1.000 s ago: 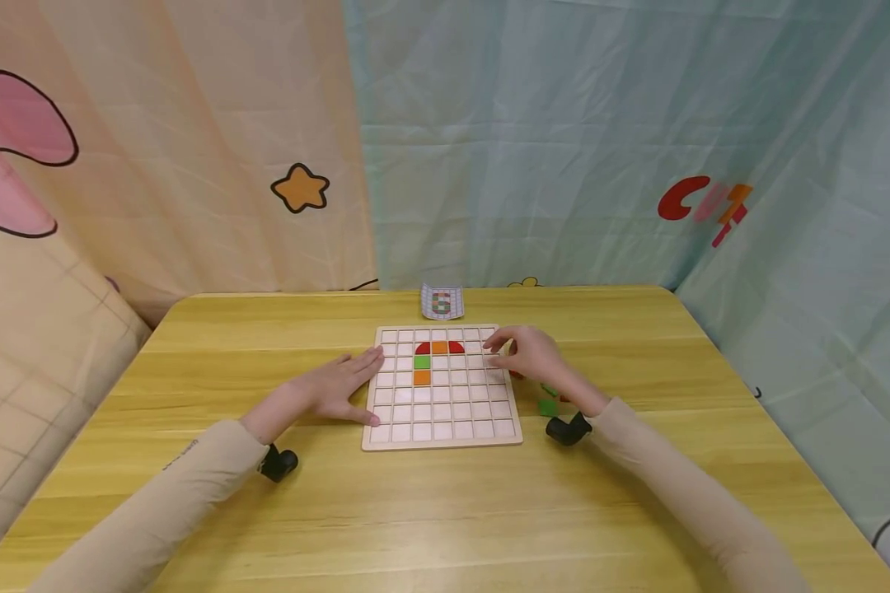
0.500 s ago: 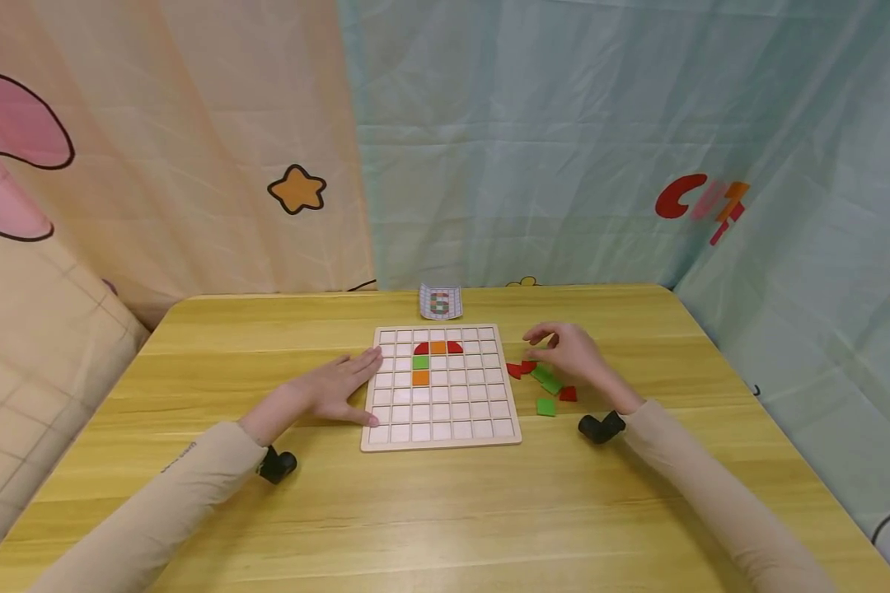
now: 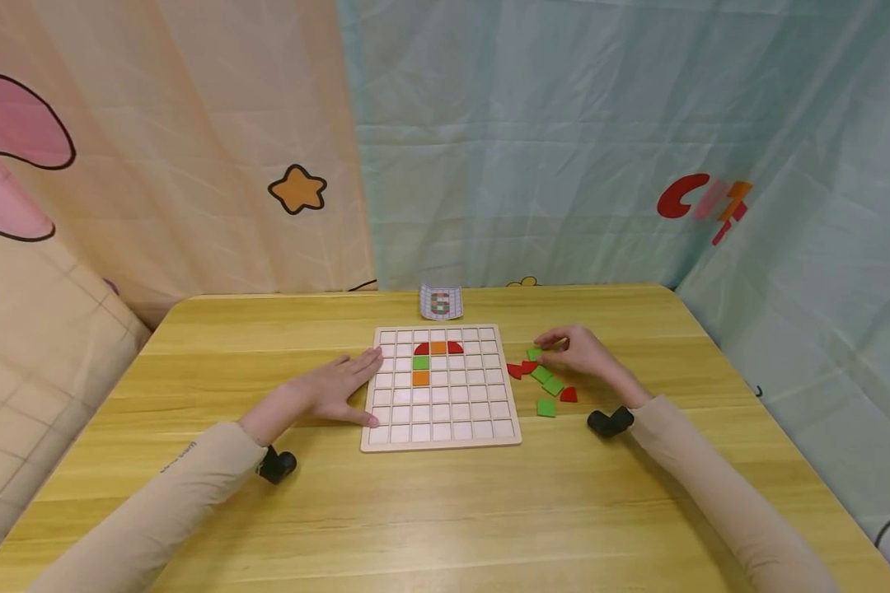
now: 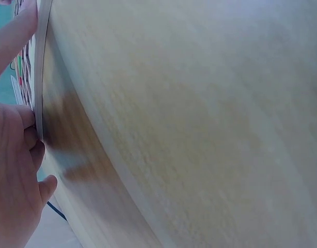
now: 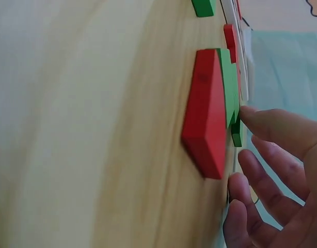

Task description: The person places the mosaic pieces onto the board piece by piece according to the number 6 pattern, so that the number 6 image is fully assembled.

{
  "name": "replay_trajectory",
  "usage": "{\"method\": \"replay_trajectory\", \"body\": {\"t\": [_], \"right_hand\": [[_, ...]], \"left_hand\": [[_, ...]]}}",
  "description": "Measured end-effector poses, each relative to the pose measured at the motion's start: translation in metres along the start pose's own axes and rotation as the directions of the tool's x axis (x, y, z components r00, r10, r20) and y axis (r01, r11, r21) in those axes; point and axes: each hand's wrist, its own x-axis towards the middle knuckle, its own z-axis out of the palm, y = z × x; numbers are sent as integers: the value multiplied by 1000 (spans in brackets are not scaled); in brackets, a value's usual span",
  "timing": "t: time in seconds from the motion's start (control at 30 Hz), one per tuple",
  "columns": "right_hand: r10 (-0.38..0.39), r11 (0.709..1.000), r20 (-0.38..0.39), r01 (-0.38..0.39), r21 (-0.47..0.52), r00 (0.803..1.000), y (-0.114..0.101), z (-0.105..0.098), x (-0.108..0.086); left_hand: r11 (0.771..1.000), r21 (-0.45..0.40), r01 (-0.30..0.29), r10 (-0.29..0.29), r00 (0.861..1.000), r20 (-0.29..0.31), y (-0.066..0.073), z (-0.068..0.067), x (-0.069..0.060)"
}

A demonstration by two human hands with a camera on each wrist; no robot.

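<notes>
I am resting the left hand (image 3: 334,387) with its fingers released and straight, touching the left border of the board (image 3: 441,432), which is lying just to their right. The right hand (image 3: 578,352) is sitting at the loose pieces, its fingers touching or nearly touching a green tile (image 3: 534,354); I am not managing to tell whether they are grasping it.

I am counting five pieces seated, all well left of the right fingers: a rounded red piece (image 3: 423,349), an orange square (image 3: 438,347) and a second rounded red piece (image 3: 455,347) are forming a row, with a green square (image 3: 420,362) and a lower orange square (image 3: 420,378) running down below the first. Farther out than both sets of fingers, the pattern card (image 3: 441,303) is showing a fuller figure, too small to read cell by cell, so I am reckoning the copy short of halfway.

To the left and near side of the right fingers, three other green tiles (image 3: 541,374) and three loose red pieces (image 3: 568,395) are waiting on the table (image 3: 445,511); no loose orange is showing
</notes>
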Motion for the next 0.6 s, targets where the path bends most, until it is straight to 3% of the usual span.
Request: {"method": "replay_trajectory", "body": {"t": [0.27, 0.6], "right_hand": [[8, 1000, 73, -8, -9, 997, 4, -4, 0], [21, 999, 103, -16, -47, 994, -1, -7, 1]], "left_hand": [[1000, 11, 6, -6, 1000, 11, 0, 1, 1], [1000, 5, 5, -5, 1000, 5, -1, 1, 2]]}}
